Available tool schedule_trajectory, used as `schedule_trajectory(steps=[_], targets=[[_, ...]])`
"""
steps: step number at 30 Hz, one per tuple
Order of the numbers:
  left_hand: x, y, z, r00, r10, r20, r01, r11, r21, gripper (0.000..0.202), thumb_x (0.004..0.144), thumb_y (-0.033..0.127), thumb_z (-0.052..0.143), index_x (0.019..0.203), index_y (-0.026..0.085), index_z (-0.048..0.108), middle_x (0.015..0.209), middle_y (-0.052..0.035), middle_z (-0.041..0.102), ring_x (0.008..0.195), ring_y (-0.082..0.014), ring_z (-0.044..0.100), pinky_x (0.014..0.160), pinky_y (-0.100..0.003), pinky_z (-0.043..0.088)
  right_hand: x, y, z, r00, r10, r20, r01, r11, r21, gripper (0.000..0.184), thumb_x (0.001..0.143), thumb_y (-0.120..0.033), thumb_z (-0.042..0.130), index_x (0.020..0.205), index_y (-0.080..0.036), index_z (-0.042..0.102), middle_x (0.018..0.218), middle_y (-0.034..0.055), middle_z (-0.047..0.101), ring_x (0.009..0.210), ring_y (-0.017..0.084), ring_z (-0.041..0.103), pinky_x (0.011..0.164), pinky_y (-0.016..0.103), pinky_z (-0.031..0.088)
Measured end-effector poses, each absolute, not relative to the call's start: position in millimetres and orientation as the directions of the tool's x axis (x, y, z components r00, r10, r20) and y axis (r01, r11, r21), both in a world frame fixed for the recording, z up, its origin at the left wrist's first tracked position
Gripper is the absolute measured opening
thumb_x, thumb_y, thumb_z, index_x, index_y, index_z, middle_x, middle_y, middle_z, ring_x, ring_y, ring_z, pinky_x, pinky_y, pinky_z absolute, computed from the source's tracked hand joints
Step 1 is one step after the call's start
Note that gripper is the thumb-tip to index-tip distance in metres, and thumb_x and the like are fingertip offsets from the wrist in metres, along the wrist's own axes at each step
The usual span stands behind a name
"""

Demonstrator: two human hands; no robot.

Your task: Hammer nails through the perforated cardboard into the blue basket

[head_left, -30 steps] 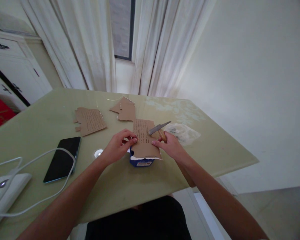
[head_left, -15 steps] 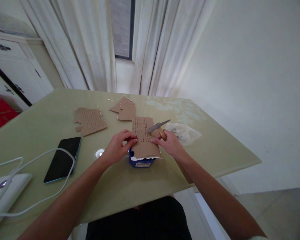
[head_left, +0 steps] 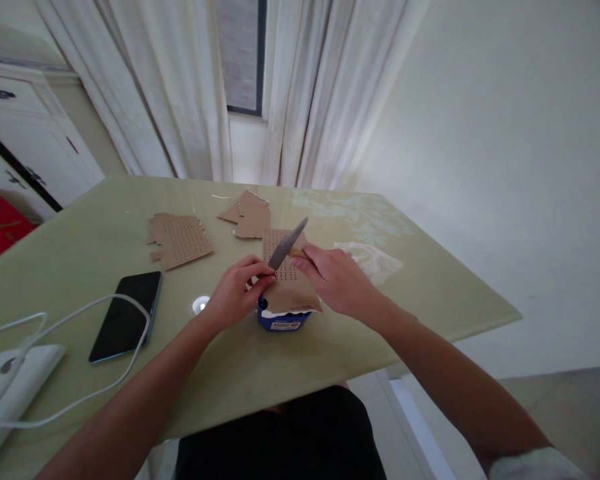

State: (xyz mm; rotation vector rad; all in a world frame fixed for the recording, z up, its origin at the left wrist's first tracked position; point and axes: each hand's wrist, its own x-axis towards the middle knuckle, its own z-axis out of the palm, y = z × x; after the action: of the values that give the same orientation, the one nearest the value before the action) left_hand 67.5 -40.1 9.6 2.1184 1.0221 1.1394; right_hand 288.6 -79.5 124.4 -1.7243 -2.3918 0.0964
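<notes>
My right hand (head_left: 347, 280) is wrapped round the wooden handle of a hammer. The hammer's long grey head (head_left: 287, 245) tapers at its far end and slants over a strip of brown cardboard (head_left: 293, 295). Its near end is right by the fingertips of my left hand (head_left: 243, 290). At the cardboard's left edge, those fingers pinch together; whatever is between them is too small to make out. Rows of small holes run across the cardboard. It lies on top of a blue box (head_left: 284, 325) with a white label, whose upper part it covers.
A second punched cardboard piece (head_left: 183, 241) and torn scraps (head_left: 253, 217) lie farther back. Clear plastic film (head_left: 375, 263) is at the right. Leftward are a small shiny round object (head_left: 201, 305), a phone (head_left: 125, 317) with a white cable (head_left: 87, 400) across it, and a white power strip (head_left: 23, 387).
The hammer has swung left, from the right side of the cardboard to beside my left fingertips. My right hand has turned over with it. My left hand stays pinched in place.
</notes>
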Motion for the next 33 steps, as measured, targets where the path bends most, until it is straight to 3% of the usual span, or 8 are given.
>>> schedule_trajectory(steps=[3,7,12,17,22,27,33], targets=[[67,-39,9,0.359,0.806,0.471,0.341,-0.583,0.738,0.018,0.099,0.031,0.067,0.092,0.020,0.079,0.097,-0.0053,0.071,0.078,-0.0154,0.068,0.067,-0.026,0.056,284,-80,128,-0.313,0.945,0.093,0.941,0.322,-0.102,0.040,0.116,-0.048,0.042,0.105,-0.020,0.069,0.092,0.0089,0.081,0.083,0.024,0.074,0.066,0.032,0.031],[66,-38,8,0.347,0.806,0.481,0.321,-0.583,0.746,0.016,0.098,0.032,0.069,0.095,0.020,0.080,0.099,-0.0060,0.073,0.082,-0.0170,0.071,0.069,-0.027,0.056,286,-78,131,-0.290,0.945,0.150,0.945,0.308,-0.112,0.040,0.117,-0.047,0.041,0.106,-0.020,0.068,0.093,0.0080,0.081,0.084,0.024,0.075,0.068,0.032,0.033],[65,-37,10,0.366,0.800,0.475,0.327,-0.589,0.739,0.016,0.097,0.031,0.070,0.090,0.021,0.081,0.095,-0.0051,0.074,0.086,-0.0179,0.071,0.073,-0.027,0.055,288,-77,130,-0.334,0.940,0.073,0.937,0.339,-0.087,0.044,0.117,-0.049,0.040,0.104,-0.020,0.070,0.091,0.0090,0.081,0.084,0.025,0.076,0.065,0.033,0.032],[62,-36,10,0.373,0.813,0.447,0.321,-0.565,0.760,0.017,0.097,0.034,0.070,0.092,0.021,0.081,0.098,-0.0065,0.074,0.089,-0.0195,0.072,0.070,-0.027,0.056,290,-77,134,-0.289,0.945,0.151,0.943,0.308,-0.126,0.041,0.118,-0.045,0.039,0.109,-0.019,0.070,0.093,0.0084,0.080,0.084,0.024,0.075,0.067,0.033,0.034],[61,-37,11,0.392,0.808,0.439,0.349,-0.573,0.741,0.018,0.097,0.034,0.070,0.091,0.021,0.081,0.098,-0.0066,0.075,0.087,-0.0192,0.072,0.074,-0.029,0.058,288,-79,132,-0.343,0.936,0.082,0.937,0.347,-0.043,0.044,0.117,-0.049,0.039,0.106,-0.020,0.069,0.093,0.0103,0.081,0.083,0.026,0.075,0.065,0.033,0.031],[62,-40,15,0.397,0.800,0.451,0.370,-0.589,0.719,0.019,0.098,0.034,0.068,0.093,0.021,0.081,0.098,-0.0070,0.076,0.090,-0.0205,0.073,0.077,-0.030,0.059,285,-79,138,-0.267,0.944,0.197,0.959,0.279,-0.039,0.044,0.118,-0.050,0.034,0.115,-0.020,0.067,0.093,0.0097,0.081,0.081,0.026,0.075,0.065,0.033,0.033],[62,-40,15,0.414,0.783,0.464,0.385,-0.612,0.691,0.017,0.099,0.030,0.068,0.090,0.021,0.080,0.097,-0.0059,0.075,0.088,-0.0198,0.072,0.081,-0.032,0.058,283,-82,129,-0.327,0.943,0.065,0.945,0.326,0.027,0.045,0.117,-0.052,0.035,0.109,-0.020,0.066,0.096,0.0120,0.081,0.084,0.028,0.076,0.066,0.033,0.036]])
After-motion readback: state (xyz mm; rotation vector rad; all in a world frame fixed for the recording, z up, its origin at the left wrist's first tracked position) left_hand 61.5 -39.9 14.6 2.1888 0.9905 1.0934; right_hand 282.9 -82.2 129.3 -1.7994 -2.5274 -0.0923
